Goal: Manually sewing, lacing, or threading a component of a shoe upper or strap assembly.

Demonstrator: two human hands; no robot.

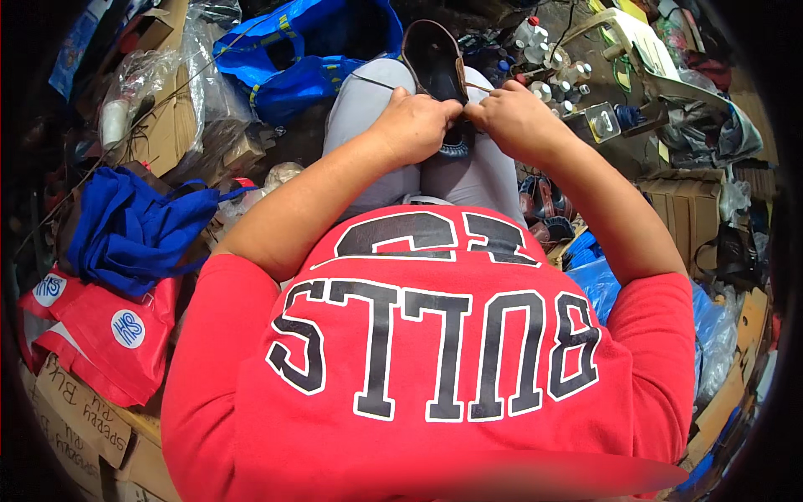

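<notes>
A dark shoe with a brown collar (431, 52) rests between my knees, its heel opening pointing away from me. Its blue-black toe (454, 151) shows below my hands. My left hand (418, 125) is closed in a pinch at the shoe's lacing, and a thin dark lace sticks out beyond it to the left. Meeting it from the other side, my right hand (514, 121) also pinches, with a brown lace (478, 87) passing by its fingers. The fingertips of both hands almost touch over the shoe's front. They hide the eyelets and any knot there.
A blue bag (293, 67) lies beyond my left knee. Several small bottles (552, 71) stand beyond my right knee, near a pale plastic chair (652, 58). Blue cloth (138, 226) and a red bag (125, 335) lie at my left; other shoes (548, 205) sit by my right thigh.
</notes>
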